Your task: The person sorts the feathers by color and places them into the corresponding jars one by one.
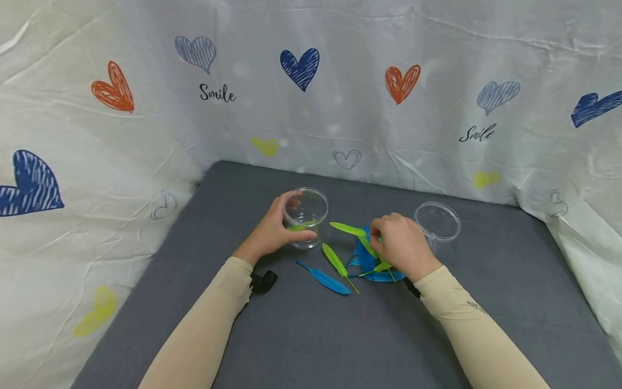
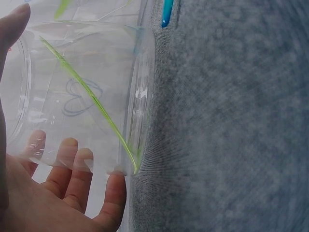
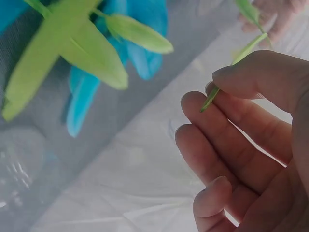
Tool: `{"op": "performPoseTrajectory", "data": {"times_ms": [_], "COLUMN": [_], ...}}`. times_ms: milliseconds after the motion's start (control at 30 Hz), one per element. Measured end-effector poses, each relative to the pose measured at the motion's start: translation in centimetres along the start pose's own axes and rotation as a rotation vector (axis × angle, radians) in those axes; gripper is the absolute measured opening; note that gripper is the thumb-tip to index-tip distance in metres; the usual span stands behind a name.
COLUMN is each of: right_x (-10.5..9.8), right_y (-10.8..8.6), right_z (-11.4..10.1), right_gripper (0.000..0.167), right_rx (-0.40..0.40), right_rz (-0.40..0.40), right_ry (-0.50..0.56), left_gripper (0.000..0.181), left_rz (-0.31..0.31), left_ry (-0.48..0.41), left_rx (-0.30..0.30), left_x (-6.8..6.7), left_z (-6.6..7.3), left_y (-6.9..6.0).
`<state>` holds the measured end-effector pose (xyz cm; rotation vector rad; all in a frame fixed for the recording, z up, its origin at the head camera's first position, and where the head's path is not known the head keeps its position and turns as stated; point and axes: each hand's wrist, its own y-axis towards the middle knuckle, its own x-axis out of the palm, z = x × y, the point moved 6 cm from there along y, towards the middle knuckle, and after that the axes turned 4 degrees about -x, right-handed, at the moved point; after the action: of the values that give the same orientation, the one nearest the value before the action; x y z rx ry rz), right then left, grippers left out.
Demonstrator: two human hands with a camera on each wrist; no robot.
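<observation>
My left hand point(image 1: 270, 231) grips a clear plastic cup point(image 1: 311, 208) standing on the table, thumb at its near side and fingers curled round the other. A lime-green feather point(image 2: 91, 99) leans slantwise inside the cup. Just above a heap of feathers, my right hand point(image 1: 402, 244) pinches the quill of another green feather point(image 1: 346, 228) between thumb and fingers, its vane pointing toward the cup. Blue feathers point(image 1: 386, 277) and more green ones make up the heap, partly hidden by the right hand. Between the cup and the heap lie a loose green feather point(image 1: 334, 259) and a blue feather point(image 1: 330, 282).
A second clear plastic cup point(image 1: 439, 237) stands right behind my right hand. The grey cloth-covered table point(image 1: 291, 335) ends at a white curtain point(image 1: 350, 108) printed with hearts.
</observation>
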<state>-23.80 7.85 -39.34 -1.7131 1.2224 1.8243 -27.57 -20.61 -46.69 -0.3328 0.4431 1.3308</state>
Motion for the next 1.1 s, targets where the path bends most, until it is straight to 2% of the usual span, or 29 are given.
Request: {"op": "performPoseTrajectory", "data": {"times_ms": [233, 467, 567, 867, 1100], "right_x": [-2.0, -4.8, -5.3, -4.5, -3.9], "right_y": [1.7, 3.5, 4.3, 7.0, 8.5], "right_z": [0.1, -0.2, -0.6, -2.6, -5.2], "right_gripper": [0.013, 0.012, 0.012, 0.017, 0.014], "right_rx": [-0.020, -0.036, -0.047, -0.112, -0.202], "right_rz": [0.004, 0.063, 0.061, 0.006, -0.008], "right_ry": [-0.015, -0.013, -0.016, -0.048, -0.094], "left_gripper": [0.106, 0.109, 0.110, 0.109, 0.110], "left_rz": [-0.002, -0.009, -0.010, -0.020, -0.013], "left_ry": [-0.007, -0.002, -0.008, -0.010, -0.024], "left_rx": [0.000, 0.004, 0.002, -0.002, 0.005], "left_x": [0.0, 0.1, 0.1, 0.2, 0.3], "left_z": [-0.2, -0.3, -0.3, -0.5, -0.3], "left_y": [0.0, 0.1, 0.1, -0.1, -0.2]}}
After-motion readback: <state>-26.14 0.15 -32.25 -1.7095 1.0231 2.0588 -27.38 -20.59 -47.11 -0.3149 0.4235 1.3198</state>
